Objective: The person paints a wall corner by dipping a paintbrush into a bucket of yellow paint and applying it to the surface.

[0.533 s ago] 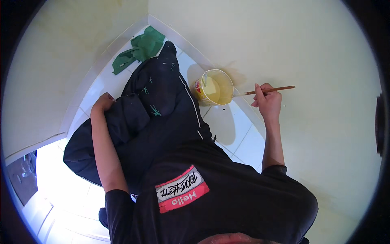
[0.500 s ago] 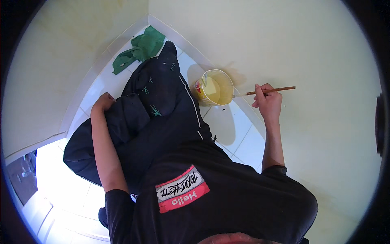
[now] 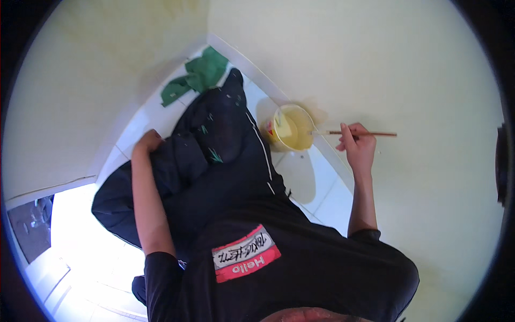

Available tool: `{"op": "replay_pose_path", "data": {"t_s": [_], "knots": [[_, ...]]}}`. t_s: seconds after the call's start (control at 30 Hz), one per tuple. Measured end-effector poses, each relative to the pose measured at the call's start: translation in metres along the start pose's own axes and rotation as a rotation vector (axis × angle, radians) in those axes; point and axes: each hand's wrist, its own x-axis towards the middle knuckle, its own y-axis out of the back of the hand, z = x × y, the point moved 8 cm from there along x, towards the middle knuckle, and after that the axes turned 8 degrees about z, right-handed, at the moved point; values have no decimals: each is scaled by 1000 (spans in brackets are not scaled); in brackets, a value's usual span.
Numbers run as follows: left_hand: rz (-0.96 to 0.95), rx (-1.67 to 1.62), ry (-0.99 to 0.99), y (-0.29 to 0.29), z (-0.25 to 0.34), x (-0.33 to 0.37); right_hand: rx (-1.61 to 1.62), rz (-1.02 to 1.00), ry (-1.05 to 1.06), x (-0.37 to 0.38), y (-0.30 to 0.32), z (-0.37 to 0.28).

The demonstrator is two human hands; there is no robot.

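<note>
My right hand (image 3: 359,141) is closed round the brown wooden handle of a slim paintbrush (image 3: 382,134). The brush lies nearly level, and its pale bristle end is over the right rim of a yellow paint bucket (image 3: 272,140). Cream-yellow paint (image 3: 288,127) shows inside the bucket, which appears tilted in this view. My left hand (image 3: 149,140) rests on my bent leg in dark trousers (image 3: 225,134). Its fingers are curled down against the cloth and mostly hidden; no object shows in it.
A crumpled green cloth (image 3: 204,70) lies on the white floor tiles (image 3: 327,196) near the wall corner. A pale wall (image 3: 418,70) rises close on the right, another wall (image 3: 107,80) on the left. A bright opening with dark flooring (image 3: 31,231) is at lower left.
The view has shifted, so the bucket, cloth and legs appear lower and further right. My right hand has brought the brush to a more level angle, its bristle end slightly further over the bucket.
</note>
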Motion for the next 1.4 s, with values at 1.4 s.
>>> {"op": "replay_pose_path", "data": {"t_s": [1.4], "knots": [[-201,47,-3,-35,-19,18,1199,205,713,191,-93,-331]]}}
